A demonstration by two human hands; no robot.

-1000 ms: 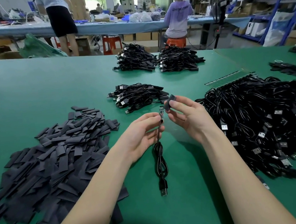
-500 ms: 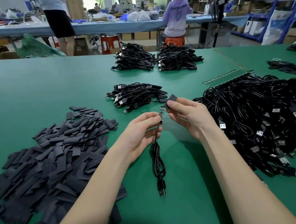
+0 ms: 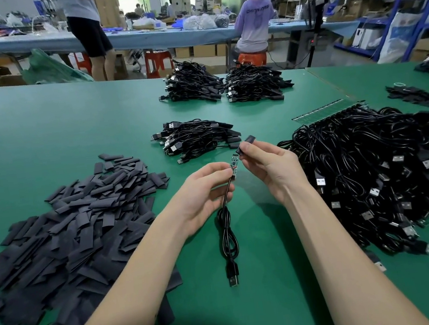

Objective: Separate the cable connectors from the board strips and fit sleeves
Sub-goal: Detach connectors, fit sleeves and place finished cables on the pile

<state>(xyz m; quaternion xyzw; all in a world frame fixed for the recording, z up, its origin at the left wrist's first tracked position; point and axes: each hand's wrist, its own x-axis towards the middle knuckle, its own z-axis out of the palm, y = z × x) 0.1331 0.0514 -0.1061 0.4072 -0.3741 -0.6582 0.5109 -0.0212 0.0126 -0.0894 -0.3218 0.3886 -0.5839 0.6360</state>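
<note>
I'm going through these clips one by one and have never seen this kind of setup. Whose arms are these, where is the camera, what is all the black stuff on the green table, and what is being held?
No machine here: a person works bare-handed, filmed by a wide-angle camera on their head, looking forward and down. The left hand pinches a thin black cable just below the small green circuit board at its tip; the cable's USB plug lies on the green table. The right hand pinches a short black sleeve just above the board, not yet over it. Left lies a pile of flat black sleeves, right a big heap of cables with a board strip at its far edge, and beyond lie smaller cable bundles.
</note>
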